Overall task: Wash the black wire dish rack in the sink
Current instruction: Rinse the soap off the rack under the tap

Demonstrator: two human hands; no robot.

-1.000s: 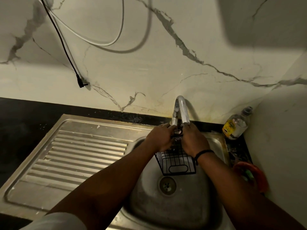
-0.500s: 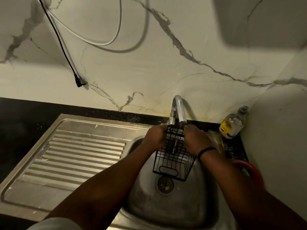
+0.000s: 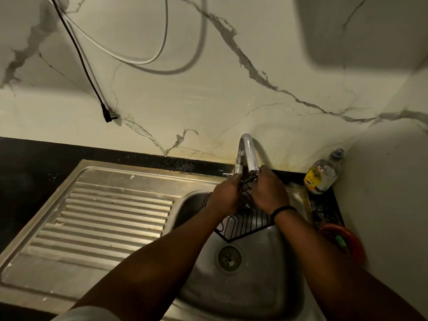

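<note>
Black worktop point(image 3: 27, 181) at 9 o'clock, steel drainboard point(image 3: 104, 216) on it. Black cable point(image 3: 78, 56) with plug hangs on marble wall point(image 3: 231, 66) at 11 o'clock, white cable point(image 3: 129, 57) loops beside it. Sink point(image 3: 250, 288) basin at centre, drain point(image 3: 229, 259) at 6 o'clock of the hands. Left hand point(image 3: 225, 195) grip: fingers curled round the rack's point(image 3: 245, 224) upper wires. Rack is over the basin, tilted, one corner pointing down toward the drain, top end up under the tap point(image 3: 246, 154) spout at 12 o'clock. Rack partly hidden by both hands. Right hand point(image 3: 268, 193) grip: clenched round the rack's top edge, just beside the left hand, fingertips touching the spout end. Black band point(image 3: 283, 209) on right wrist. Water flow: cannot tell. Bottle point(image 3: 323, 176) with yellow label stands at 2 o'clock in the wall corner. Red ring-shaped thing point(image 3: 349, 239) with a green bit at 3 o'clock, near the right forearm, blurred.
</note>
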